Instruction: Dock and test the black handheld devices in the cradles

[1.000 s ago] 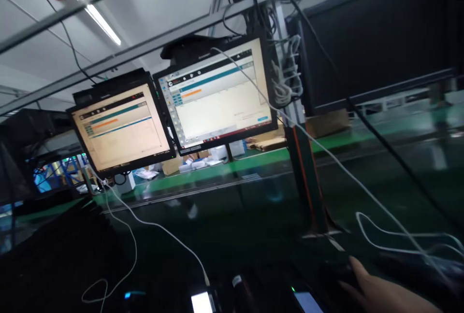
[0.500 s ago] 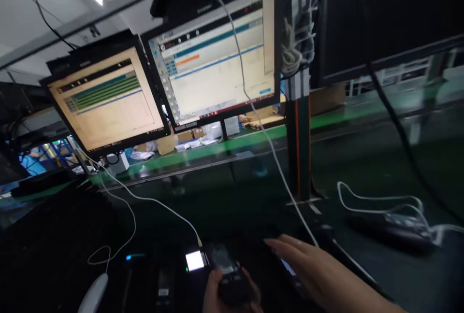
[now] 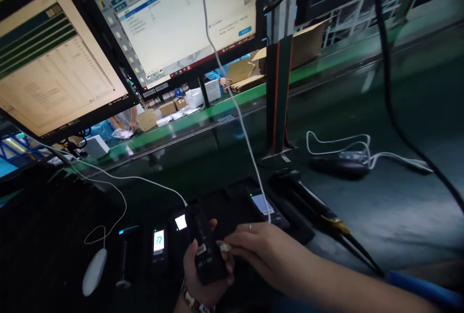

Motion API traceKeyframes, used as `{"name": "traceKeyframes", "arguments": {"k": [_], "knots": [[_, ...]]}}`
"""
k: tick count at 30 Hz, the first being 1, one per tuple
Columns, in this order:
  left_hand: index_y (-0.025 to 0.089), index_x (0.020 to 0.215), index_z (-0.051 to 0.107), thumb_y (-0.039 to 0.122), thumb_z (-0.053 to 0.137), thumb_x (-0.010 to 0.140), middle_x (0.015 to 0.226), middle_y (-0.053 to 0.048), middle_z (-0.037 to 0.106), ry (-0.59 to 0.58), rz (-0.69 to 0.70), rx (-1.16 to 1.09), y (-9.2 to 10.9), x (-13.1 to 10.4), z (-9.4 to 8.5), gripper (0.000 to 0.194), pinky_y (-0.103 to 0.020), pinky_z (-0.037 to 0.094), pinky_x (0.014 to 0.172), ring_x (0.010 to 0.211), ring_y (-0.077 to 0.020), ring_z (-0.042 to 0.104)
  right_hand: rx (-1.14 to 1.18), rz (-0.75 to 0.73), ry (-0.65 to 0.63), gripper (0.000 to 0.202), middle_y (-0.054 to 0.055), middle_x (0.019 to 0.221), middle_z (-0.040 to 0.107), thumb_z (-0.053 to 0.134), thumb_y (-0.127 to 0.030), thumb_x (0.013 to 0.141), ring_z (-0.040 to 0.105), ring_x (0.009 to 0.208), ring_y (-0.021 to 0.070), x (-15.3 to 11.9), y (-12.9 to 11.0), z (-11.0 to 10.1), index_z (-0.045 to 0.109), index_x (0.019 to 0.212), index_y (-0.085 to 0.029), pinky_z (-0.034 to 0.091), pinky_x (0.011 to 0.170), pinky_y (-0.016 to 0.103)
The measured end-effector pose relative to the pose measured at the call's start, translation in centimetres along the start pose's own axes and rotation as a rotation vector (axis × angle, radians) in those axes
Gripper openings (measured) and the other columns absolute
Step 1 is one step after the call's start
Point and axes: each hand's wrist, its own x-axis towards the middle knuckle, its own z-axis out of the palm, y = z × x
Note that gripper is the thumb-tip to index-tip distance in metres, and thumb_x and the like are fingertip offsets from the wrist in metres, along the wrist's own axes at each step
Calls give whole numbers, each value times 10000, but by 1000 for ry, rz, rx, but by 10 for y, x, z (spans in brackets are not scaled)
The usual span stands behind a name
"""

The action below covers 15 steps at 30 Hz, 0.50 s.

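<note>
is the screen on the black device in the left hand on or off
Off, as far as shows: the black device in the left hand is dark, while docked devices beside it glow. Right hand touches it.

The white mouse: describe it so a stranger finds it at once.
Start at the big left monitor and follow its white cable down to the dark mat. The mouse lies at the cable's end, left of the lit devices: the only pale, oval thing there.

Just one head-worn cam, tilted, looking forward and down over the dark bench [image 3: 380, 216], monitors [image 3: 174, 18] close above, hands near the bottom edge.
</note>
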Motion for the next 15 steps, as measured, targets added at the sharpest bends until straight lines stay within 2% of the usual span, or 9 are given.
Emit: {"name": "traceKeyframes", "arguments": {"k": [5,10,15], "knots": [[220,1192,616,505,693,721,662,-55,666,4,18,81,-1,0,2,556,-195,468,458,548,-156,628,-88,-14,-78,217,34,826,641,497,-63,870,607,719,136,9,-4,0,687,857,-166,438,643,210],[209,1276,536,440,726,690,651,-46,669,-6,62,233,2,2,3,658,-209,464,457,536,-167,627,-195,-34,-168,205,0,751,636,554,-10,796,583,657,129,14,-7,-5,656,737,-178,389,590,218],[191,1268,528,404,745,691,708,-44,681,49,70,378,1,1,-3,652,-368,553,658,633,-231,670,-284,-12,-230,115,16,751,625,634,-33,749,554,627,141,12,-3,-4,642,744,-148,394,580,228]]}}
